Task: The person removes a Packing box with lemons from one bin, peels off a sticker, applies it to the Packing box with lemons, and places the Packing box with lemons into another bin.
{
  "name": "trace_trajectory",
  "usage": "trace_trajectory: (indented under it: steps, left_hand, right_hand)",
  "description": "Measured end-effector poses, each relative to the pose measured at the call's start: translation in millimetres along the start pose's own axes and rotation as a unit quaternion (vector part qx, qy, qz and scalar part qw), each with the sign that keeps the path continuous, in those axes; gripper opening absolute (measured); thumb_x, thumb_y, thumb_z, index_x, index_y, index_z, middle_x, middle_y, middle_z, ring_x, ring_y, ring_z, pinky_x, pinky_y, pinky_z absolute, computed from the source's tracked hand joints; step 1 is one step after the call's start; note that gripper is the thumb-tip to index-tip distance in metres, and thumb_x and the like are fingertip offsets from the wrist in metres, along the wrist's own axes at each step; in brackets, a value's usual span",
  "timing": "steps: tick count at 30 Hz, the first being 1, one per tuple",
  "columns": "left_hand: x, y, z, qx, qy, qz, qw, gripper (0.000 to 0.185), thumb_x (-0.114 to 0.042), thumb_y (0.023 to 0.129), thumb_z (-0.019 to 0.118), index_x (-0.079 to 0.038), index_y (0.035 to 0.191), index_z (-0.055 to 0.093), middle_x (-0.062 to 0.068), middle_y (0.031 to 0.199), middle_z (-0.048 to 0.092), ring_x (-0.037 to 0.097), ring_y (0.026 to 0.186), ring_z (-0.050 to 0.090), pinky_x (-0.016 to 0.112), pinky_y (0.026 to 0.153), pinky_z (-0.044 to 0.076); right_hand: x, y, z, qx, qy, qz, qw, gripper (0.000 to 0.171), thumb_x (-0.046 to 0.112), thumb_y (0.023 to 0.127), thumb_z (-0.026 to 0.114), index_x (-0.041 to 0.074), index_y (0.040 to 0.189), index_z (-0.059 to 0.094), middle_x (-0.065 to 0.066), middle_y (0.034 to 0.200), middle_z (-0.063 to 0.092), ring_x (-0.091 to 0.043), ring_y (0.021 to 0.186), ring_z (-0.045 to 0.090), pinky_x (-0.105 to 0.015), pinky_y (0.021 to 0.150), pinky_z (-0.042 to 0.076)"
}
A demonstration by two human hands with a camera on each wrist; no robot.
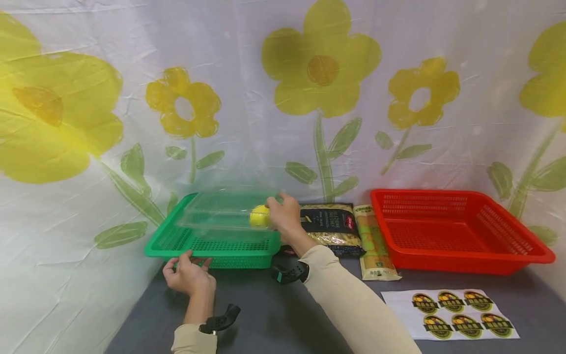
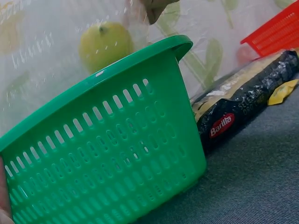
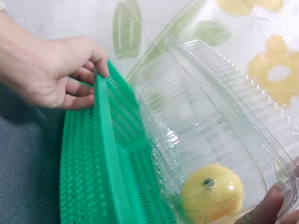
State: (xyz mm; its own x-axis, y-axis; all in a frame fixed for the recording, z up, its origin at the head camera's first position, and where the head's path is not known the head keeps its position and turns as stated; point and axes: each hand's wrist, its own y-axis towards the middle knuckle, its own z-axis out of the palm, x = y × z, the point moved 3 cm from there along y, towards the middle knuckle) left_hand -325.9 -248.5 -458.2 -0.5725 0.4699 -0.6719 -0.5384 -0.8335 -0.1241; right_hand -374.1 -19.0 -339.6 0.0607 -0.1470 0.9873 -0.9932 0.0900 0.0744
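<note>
Nearest are my two beige sleeves [image 1: 353, 300]. My right hand [image 1: 286, 216] grips the right end of one clear plastic container [image 1: 221, 209], with one yellow fruit [image 1: 259, 216] inside, near my fingers; it sits over one green basket [image 1: 243, 261], though through the glare I can't tell whether they touch. My left hand [image 1: 190, 276] pinches that basket's near rim. To the right lie one Barilla pasta bag [image 1: 329, 223], one yellow-green packet [image 1: 375, 243] and one red basket [image 1: 460, 259]. Grey tabletop [image 1: 256, 307] runs from the green front edge toward one sheet [image 1: 398, 314] bearing six stickers [image 1: 467, 323].
</note>
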Motion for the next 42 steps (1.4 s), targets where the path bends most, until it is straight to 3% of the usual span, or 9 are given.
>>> trace_trajectory:
  steps: [5, 11, 16, 18, 20, 23, 28, 36, 42]
  left_hand:
    - [2.4, -1.7, 0.9, 0.003, 0.004, 0.001, 1.0, 0.015, -0.008, 0.092, 0.053, -0.01, 0.099, 0.04, 0.013, 0.099, 0.053, 0.026, 0.06, 0.05, 0.035, 0.043, 0.048]
    - [2.4, -3.8, 2.1, 0.001, 0.003, 0.003, 1.0, 0.015, -0.009, 0.092, 0.053, -0.01, 0.099, 0.039, 0.016, 0.101, 0.055, 0.026, 0.059, 0.049, 0.034, 0.041, 0.047]
    - [3.5, -3.1, 1.7, 0.002, 0.003, 0.002, 1.0, 0.016, -0.009, 0.092, 0.053, -0.011, 0.098, 0.039, 0.015, 0.1, 0.055, 0.025, 0.056, 0.05, 0.034, 0.041, 0.047]
    - [3.1, -2.1, 1.1, 0.006, 0.001, 0.004, 1.0, 0.017, -0.008, 0.092, 0.054, -0.01, 0.098, 0.039, 0.014, 0.099, 0.054, 0.026, 0.056, 0.049, 0.035, 0.04, 0.047]
    - [2.0, -1.1, 0.4, 0.007, -0.001, 0.006, 1.0, 0.018, -0.008, 0.091, 0.055, -0.01, 0.098, 0.039, 0.014, 0.099, 0.054, 0.027, 0.056, 0.05, 0.035, 0.04, 0.047]
    - [0.1, -0.1, -0.3, 0.007, -0.002, 0.006, 1.0, 0.018, -0.007, 0.091, 0.055, -0.01, 0.098, 0.039, 0.015, 0.101, 0.054, 0.028, 0.056, 0.05, 0.034, 0.04, 0.046]
    - [-1.4, -0.3, 0.5, 0.006, 0.002, 0.002, 1.0, 0.017, -0.008, 0.091, 0.054, -0.01, 0.098, 0.039, 0.016, 0.102, 0.055, 0.028, 0.057, 0.051, 0.034, 0.04, 0.047]
    - [-2.3, -1.3, 0.7, 0.006, 0.001, 0.009, 0.9999, 0.016, -0.007, 0.091, 0.053, -0.01, 0.098, 0.039, 0.017, 0.102, 0.055, 0.03, 0.059, 0.051, 0.034, 0.041, 0.047]
    - [-2.4, 0.4, 1.1, 0.018, -0.001, 0.003, 0.9998, 0.017, -0.009, 0.091, 0.056, -0.011, 0.097, 0.039, 0.011, 0.098, 0.048, 0.029, 0.061, 0.051, 0.035, 0.044, 0.048]
  right_hand:
    - [4.5, -8.7, -15.3, 0.002, 0.023, 0.0, 1.0, 0.057, 0.021, 0.088, 0.048, 0.017, 0.144, 0.038, -0.01, 0.074, 0.069, -0.012, 0.035, 0.024, -0.028, 0.036, 0.034]
    - [10.3, -17.9, -31.2, 0.003, 0.051, -0.014, 0.999, 0.055, 0.018, 0.087, 0.049, 0.013, 0.141, 0.042, -0.008, 0.073, 0.07, -0.012, 0.035, 0.023, -0.027, 0.037, 0.034]
    - [11.7, -24.1, -41.8, -0.006, 0.077, -0.019, 0.997, 0.054, 0.016, 0.086, 0.051, 0.012, 0.139, 0.045, -0.002, 0.056, 0.06, -0.012, 0.033, 0.021, -0.027, 0.035, 0.029]
    - [10.6, -27.0, -45.6, -0.011, 0.085, -0.02, 0.996, 0.054, 0.016, 0.085, 0.051, 0.012, 0.139, 0.046, -0.003, 0.065, 0.063, -0.011, 0.033, 0.022, -0.027, 0.036, 0.029]
    - [8.8, -30.6, -50.0, -0.02, 0.088, -0.022, 0.996, 0.055, 0.016, 0.084, 0.053, 0.011, 0.138, 0.046, -0.006, 0.093, 0.069, -0.011, 0.034, 0.024, -0.026, 0.036, 0.031]
    - [5.6, -37.1, -58.0, -0.028, 0.09, -0.024, 0.995, 0.055, 0.016, 0.082, 0.054, 0.01, 0.137, 0.048, -0.01, 0.12, 0.059, -0.01, 0.035, 0.026, -0.025, 0.036, 0.032]
    - [0.3, -47.4, -77.4, -0.041, 0.091, -0.03, 0.995, 0.051, 0.014, 0.084, 0.053, 0.011, 0.134, 0.051, -0.015, 0.115, 0.057, -0.01, 0.037, 0.021, -0.024, 0.036, 0.027]
    - [-10.5, -61.3, -104.3, -0.039, 0.108, -0.02, 0.993, 0.05, 0.01, 0.087, 0.049, 0.013, 0.136, 0.048, -0.017, 0.127, 0.053, -0.011, 0.034, 0.021, -0.025, 0.034, 0.025]
    - [-22.3, -68.9, -121.5, -0.043, 0.124, -0.01, 0.991, 0.051, 0.006, 0.087, 0.047, 0.011, 0.137, 0.047, -0.01, 0.129, 0.05, -0.009, 0.034, 0.023, -0.024, 0.035, 0.025]
